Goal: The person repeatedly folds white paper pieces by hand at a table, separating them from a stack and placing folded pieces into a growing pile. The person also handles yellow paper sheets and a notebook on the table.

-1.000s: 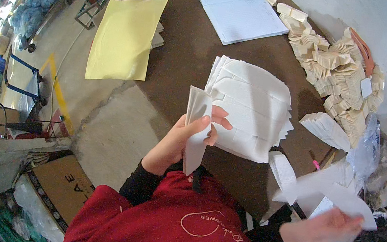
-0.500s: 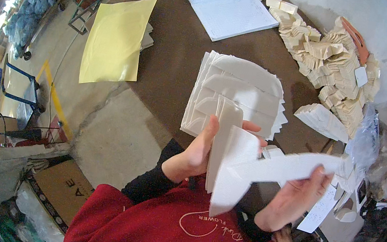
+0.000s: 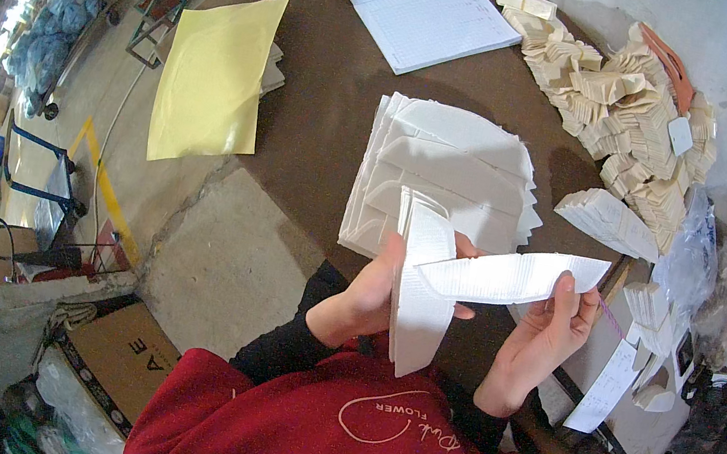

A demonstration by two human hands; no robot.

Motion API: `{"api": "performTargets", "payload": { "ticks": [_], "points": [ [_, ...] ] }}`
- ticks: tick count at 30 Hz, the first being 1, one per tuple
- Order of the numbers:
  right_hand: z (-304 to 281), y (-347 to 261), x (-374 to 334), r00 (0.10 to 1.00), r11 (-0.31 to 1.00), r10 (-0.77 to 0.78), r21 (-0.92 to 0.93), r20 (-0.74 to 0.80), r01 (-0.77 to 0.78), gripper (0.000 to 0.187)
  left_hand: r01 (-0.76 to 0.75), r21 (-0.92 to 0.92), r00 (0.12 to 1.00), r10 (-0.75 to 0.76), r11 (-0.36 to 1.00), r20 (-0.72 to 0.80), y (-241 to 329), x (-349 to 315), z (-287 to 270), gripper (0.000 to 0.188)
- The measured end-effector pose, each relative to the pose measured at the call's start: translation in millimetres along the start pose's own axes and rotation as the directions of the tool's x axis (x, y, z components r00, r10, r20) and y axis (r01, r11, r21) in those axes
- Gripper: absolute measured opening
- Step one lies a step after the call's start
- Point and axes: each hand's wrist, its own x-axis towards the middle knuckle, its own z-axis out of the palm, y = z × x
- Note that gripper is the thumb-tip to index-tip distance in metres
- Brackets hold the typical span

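Note:
My left hand (image 3: 370, 292) grips a small upright bundle of white cut paper pieces (image 3: 419, 303) just over the near edge of the brown table (image 3: 326, 99). My right hand (image 3: 548, 333) holds one long white paper piece (image 3: 516, 276) sideways, its left end lying against the bundle. Right behind both hands lies a stack of the same white pieces (image 3: 450, 179) on the table.
A yellow sheet (image 3: 214, 78) covers a pile at the table's left. An open ruled notebook (image 3: 421, 8) lies at the back. Heaps of folded cream paper pieces (image 3: 626, 106) fill the right side, with plastic bags (image 3: 691, 267). A cardboard box (image 3: 118, 360) stands on the concrete floor.
My right hand came in from the lower right with a long white piece and brought it across to the bundle in my left hand. The bundle shifted right, in front of the stack.

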Motion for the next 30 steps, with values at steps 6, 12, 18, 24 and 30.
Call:
{"api": "performTargets", "payload": {
  "ticks": [6,12,18,24,30],
  "points": [
    [-0.6,6.5,2.5,0.999,0.999,-0.016,-0.038,-0.052,0.014,0.027,0.01,0.131,1.0,-0.007,0.991,-0.021,-1.2,2.4,-1.0,0.097],
    [-3.7,9.6,3.9,0.998,0.999,-0.021,-0.046,-0.056,0.018,0.03,0.073,0.021,0.994,-0.071,0.997,-0.088,-6.7,-0.2,6.0,0.101],
    [-3.1,9.6,3.4,0.996,0.997,-0.042,-0.07,-0.075,0.037,0.03,-0.009,-0.005,0.998,0.01,1.0,0.058,-2.6,2.9,-5.3,0.086],
    [-4.0,5.2,0.9,0.997,0.997,0.0,-0.077,0.072,0.005,0.042,0.003,0.133,0.988,0.018,0.991,-0.152,2.4,2.3,7.1,0.096],
    [-4.3,14.0,2.1,0.882,0.991,0.133,-0.057,0.453,-0.12,0.062,-0.052,0.151,0.914,0.108,0.987,-0.391,7.2,3.8,10.3,0.083]
  ]
}}
